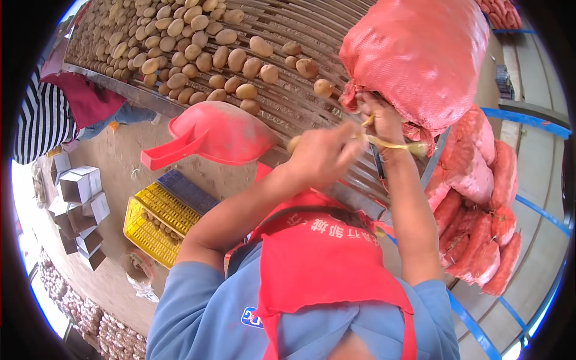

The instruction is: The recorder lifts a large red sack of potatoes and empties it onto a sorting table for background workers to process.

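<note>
A full red mesh bag [418,58] lies at the end of a slatted sorting table [315,105]. Its gathered corner is in the grip of my right hand [382,119], at the bag's near side. A narrow yellow tie [391,144] crosses my right wrist and loops up by the fingers. My left hand [330,153], blurred, is curled around the tie's other part, just left of the right hand. Loose potatoes [237,60] lie on the slats to the left. A red plastic scoop [220,132] rests at the table's near edge.
Several filled red bags [477,202] are stacked right of the table, beside blue rails [526,121]. Yellow crates [164,225] and white cartons [81,193] stand on the floor at left. Another person in a striped top [45,117] is at the table's far left.
</note>
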A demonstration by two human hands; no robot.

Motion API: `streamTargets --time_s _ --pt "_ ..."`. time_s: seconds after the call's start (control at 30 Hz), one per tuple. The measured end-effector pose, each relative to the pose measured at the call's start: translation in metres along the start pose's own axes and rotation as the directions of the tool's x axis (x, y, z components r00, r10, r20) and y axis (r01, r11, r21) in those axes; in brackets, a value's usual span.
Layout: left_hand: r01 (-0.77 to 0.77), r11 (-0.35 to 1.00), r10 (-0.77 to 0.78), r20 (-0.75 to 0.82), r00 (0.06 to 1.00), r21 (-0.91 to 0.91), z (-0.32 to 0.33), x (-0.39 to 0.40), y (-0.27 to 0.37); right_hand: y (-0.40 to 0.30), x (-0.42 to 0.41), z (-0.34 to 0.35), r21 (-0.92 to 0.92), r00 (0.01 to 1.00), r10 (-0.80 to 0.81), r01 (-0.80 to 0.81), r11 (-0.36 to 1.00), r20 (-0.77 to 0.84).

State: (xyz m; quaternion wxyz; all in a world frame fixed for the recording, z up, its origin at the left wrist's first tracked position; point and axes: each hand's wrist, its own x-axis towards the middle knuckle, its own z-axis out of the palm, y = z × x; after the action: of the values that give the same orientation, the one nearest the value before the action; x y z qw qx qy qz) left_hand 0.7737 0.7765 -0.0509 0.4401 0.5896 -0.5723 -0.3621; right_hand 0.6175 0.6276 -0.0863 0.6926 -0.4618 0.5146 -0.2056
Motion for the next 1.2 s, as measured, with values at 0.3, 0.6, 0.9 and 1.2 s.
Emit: streamTargets --time_s 0.3,0.6,0.9,1.2 --pt "0.475 0.88 -0.475 -0.044 0.879 0.0 0.046 0.075 -0.061 -0.01 -0.014 -0.004 0.023 0.998 0.003 -0.001 1.0 -0.062" --pt "0.445 0.441 -0.466 0.225 0.856 -0.779 0.023 0.099 -0.079 0.008 -0.001 -0.019 -0.852 0.902 -0.43 0.25 0.459 0.033" --pt "0.176 0.977 -0.165 -0.102 0.981 0.118 0.01 0.104 -0.037 0.012 0.003 0.021 -0.669 0.826 -0.472 0.54 0.51 0.308" --pt "0.357 0.626 -0.573 -0.098 0.814 -0.693 0.018 0.071 -0.067 -0.014 -0.015 0.033 0.189 0.973 -0.17 0.199 0.962 -0.158"
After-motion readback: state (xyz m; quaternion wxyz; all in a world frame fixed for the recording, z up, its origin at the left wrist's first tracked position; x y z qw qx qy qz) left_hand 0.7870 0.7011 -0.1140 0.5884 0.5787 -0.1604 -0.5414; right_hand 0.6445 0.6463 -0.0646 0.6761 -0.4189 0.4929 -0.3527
